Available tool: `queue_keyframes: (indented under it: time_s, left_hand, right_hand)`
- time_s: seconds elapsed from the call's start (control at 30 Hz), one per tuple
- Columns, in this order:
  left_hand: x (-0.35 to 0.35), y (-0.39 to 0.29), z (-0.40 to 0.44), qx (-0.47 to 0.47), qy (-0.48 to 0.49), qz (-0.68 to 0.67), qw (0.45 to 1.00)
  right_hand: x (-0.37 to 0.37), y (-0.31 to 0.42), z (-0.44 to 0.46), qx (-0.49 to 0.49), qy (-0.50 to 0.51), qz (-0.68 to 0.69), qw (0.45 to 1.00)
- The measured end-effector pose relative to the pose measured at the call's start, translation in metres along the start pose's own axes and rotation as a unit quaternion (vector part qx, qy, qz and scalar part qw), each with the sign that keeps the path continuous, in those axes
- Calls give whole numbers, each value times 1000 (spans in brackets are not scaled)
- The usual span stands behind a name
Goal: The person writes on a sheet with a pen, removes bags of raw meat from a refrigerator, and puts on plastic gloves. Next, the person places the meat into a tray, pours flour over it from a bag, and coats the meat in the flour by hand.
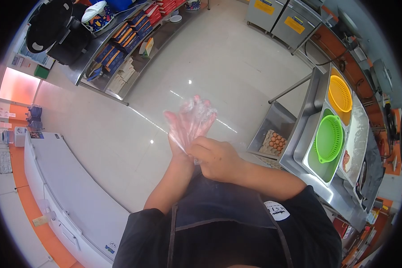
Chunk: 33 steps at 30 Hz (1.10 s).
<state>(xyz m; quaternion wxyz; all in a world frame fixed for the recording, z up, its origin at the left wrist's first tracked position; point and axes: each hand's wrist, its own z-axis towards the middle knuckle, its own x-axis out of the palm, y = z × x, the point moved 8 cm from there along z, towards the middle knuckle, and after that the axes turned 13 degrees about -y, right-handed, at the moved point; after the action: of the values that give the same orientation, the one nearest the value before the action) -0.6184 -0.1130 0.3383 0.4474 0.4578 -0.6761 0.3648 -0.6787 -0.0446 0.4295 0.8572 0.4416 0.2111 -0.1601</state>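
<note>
A clear, thin plastic glove [193,118] covers my left hand [183,127], which is raised in front of me over the floor with its fingers spread. The glove is loose and crinkled around the fingers. Bare and bent at the fingers, my right hand [219,157] pinches the glove's cuff at my left wrist.
On the right, a steel counter [349,214] bears trays with a green basket [329,139] and a yellow basket [340,94]. Brown eggs [277,142] lie on a lower shelf. A white chest freezer [71,178] stands left, and a steel shelf [154,47] holds boxes at upper left.
</note>
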Motion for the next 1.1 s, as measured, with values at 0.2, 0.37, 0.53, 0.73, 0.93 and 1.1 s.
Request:
queue_keyframes:
  time_s: [0.2,0.37,0.53,0.73,0.93,1.1]
  left_hand:
    - [12,-10,-6,-14,129,-74,989]
    - [33,-20,-14,56,122,77,988]
    - [38,-33,-18,121,137,190,965]
    - [26,-37,-21,111,118,108,981]
    - [31,-36,-26,119,124,112,979]
    - [28,-38,-25,105,179,155,966]
  right_hand:
    - [6,1,-3,2,-1,7,1000]
    - [9,0,-3,5,18,24,1000]
    - [15,-11,-4,40,56,76,995]
    - [17,-13,-5,62,76,108,989]
    - [15,-14,-2,64,65,122,988]
    - [19,-16,-5,62,64,128,988]
